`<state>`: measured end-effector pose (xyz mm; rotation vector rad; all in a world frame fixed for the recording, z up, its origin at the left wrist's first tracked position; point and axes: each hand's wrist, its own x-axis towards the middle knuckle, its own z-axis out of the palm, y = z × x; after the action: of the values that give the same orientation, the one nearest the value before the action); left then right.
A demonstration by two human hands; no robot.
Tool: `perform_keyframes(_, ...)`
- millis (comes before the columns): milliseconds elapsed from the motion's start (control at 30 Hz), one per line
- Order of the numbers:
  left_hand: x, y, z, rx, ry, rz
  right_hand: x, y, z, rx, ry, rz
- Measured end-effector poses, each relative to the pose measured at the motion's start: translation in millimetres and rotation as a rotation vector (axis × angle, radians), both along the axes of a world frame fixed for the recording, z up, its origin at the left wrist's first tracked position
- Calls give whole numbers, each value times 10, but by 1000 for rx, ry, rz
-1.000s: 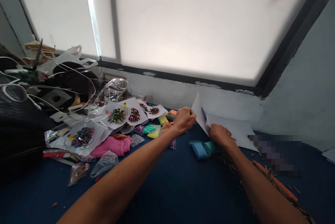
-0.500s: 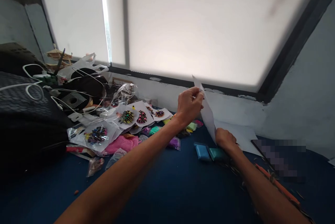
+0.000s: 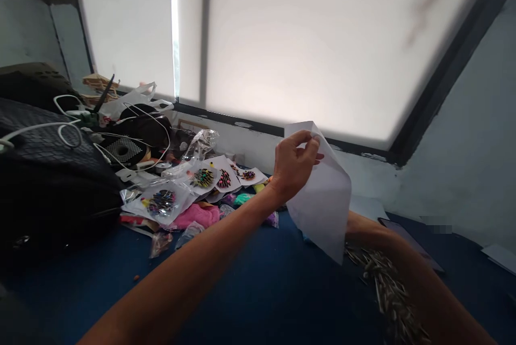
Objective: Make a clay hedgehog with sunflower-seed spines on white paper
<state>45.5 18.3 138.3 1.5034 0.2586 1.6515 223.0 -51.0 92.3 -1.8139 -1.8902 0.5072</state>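
Observation:
A white sheet of paper (image 3: 324, 205) stands upright and slightly bent above the blue tabletop (image 3: 258, 280). My left hand (image 3: 296, 159) pinches its upper part between thumb and fingers. My right hand (image 3: 355, 227) is behind the sheet; only the wrist side shows, and its fingers are hidden. Another white sheet (image 3: 368, 207) lies beyond my right wrist. Beside my right forearm is a heap of thin, greyish, sliver-like pieces (image 3: 387, 286). A blue packet (image 3: 307, 238) just peeks out under the held sheet.
White papers with colourful spiky pieces (image 3: 161, 202) lie at left, among small plastic bags and a pink packet (image 3: 197, 217). A black bag (image 3: 56, 194) and white cables (image 3: 72, 124) crowd the far left. A dark flat device (image 3: 411, 243) lies at right, below the window (image 3: 302, 38).
The sheet has swung round to face me, its lower end nearer. My right hand has gone behind it. The green packet is now covered, and the sliver heap shows more.

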Motion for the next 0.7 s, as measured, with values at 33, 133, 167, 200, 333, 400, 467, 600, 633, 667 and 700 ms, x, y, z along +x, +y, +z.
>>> perform_keyframes(33,-32,-24,-3,8,3,3,-18,-80,37,-62,21,79)
perform_keyframes(133,-124,-75,-36,7,-9,4,-72,-281,105,-210,97,246)
perform_keyframes(167,-149,-89,-51,-2,-20,-5,-106,-329,104,-226,129,259)
perform_keyframes(200,-170,-106,-65,-16,-33,-22,-155,-364,90,-232,205,248)
perform_keyframes(333,-232,-256,-56,-135,-81,-111,-453,-373,-59,-121,214,39)
perform_keyframes(400,-272,-371,-3,-208,-83,-146,-582,-334,-129,-83,207,-75)
perform_keyframes(467,-319,-463,48,-224,-66,-195,-636,-301,-163,-23,200,-210)
perform_keyframes(600,-350,-440,-78,-126,38,-178,-512,-288,-151,151,189,-465)
perform_keyframes(633,-331,-394,-184,-122,113,-95,-452,-294,-142,194,185,-520)
perform_keyframes(667,-299,-340,-317,-109,254,5,-389,-305,-135,238,178,-570)
perform_keyframes(700,-256,-286,-469,-64,472,100,-325,-320,-129,279,167,-612)
